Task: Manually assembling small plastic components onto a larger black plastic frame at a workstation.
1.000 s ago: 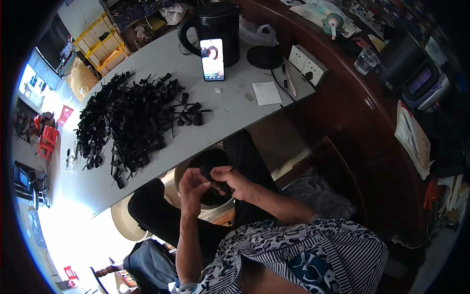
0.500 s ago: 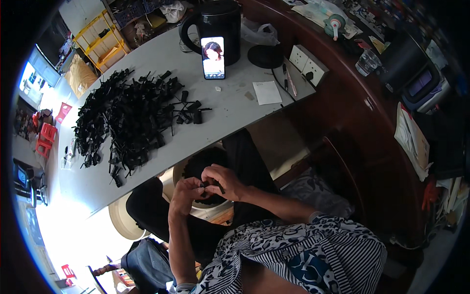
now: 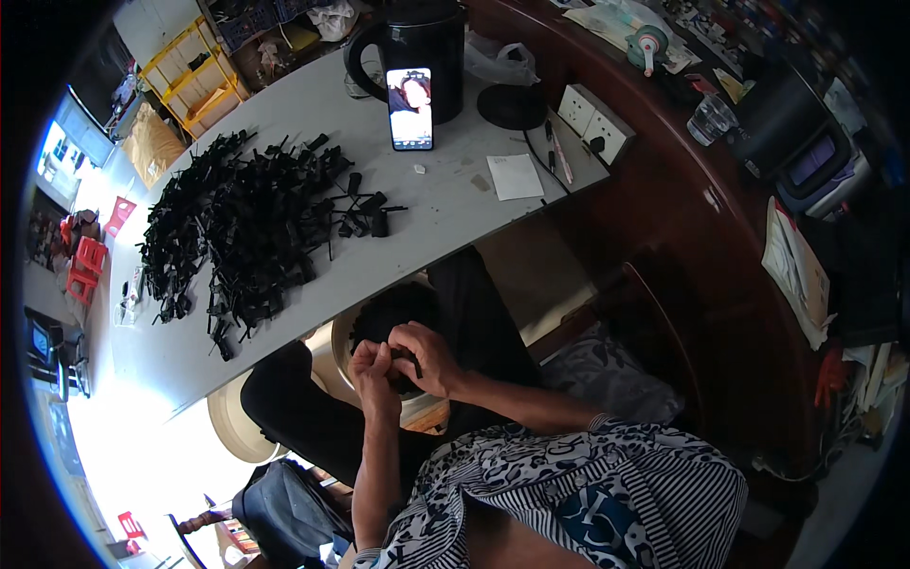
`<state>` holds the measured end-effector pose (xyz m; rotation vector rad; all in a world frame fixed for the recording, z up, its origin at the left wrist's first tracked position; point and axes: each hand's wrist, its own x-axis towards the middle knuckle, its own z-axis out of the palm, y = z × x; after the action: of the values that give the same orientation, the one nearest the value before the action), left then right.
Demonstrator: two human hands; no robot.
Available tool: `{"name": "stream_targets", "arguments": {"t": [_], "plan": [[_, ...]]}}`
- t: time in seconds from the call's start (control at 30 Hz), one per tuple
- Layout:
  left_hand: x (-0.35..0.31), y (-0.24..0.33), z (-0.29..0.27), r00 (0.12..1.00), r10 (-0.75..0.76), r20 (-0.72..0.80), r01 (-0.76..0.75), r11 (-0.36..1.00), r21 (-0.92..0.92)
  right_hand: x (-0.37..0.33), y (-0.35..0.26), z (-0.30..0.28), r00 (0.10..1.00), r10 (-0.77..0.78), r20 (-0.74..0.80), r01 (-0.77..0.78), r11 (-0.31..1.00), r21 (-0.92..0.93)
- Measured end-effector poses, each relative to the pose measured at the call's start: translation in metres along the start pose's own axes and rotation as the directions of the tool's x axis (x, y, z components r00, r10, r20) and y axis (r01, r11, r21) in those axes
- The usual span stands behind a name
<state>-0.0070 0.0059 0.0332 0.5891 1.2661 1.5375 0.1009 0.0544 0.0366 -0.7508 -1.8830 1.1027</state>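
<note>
Pinching close together over a pale bucket [image 3: 339, 348], the left hand [image 3: 373, 366] and right hand [image 3: 428, 358] meet at a small black piece [image 3: 408, 357]; the fingers of both look closed on it, with little gap, though knuckles hide exactly how each grips. Dark contents [image 3: 391, 309] fill the bucket just below, so if either pinch loosens, the piece could drop and be lost among black on black, or fall past the rim between the knees. On the surface [image 3: 445, 194], a tangled pile of black pieces [image 3: 242, 223] with thin tails spreads toward the near edge; pulling one out could drag its snagged neighbours off. The lit phone [image 3: 410, 112] stands close against the black kettle [image 3: 445, 47], and a knock to either could topple the phone.
</note>
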Motion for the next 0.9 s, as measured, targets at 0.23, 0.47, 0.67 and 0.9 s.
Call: {"name": "stream_targets", "arguments": {"t": [0.23,0.47,0.67,0.9], "plan": [[0.008,-0.013,0.002,0.999,0.036,-0.016,-0.038,0.991,-0.131,0.002,0.007,-0.005,0.999,-0.024,0.039,0.027,0.996,-0.088],[0.03,-0.032,-0.031,0.887,0.461,0.04,-0.296,0.5,0.814,0.005,0.078,0.005,0.89,0.39,0.235,-0.456,0.748,0.483],[0.003,-0.006,0.002,0.954,0.013,0.3,-0.221,0.706,0.673,0.003,0.071,0.008,0.789,0.522,0.325,-0.614,0.637,0.466],[0.005,-0.009,-0.002,0.969,0.051,0.24,-0.135,0.928,0.348,0.004,0.03,-0.013,0.66,0.589,0.467,-0.749,0.57,0.338]]}}
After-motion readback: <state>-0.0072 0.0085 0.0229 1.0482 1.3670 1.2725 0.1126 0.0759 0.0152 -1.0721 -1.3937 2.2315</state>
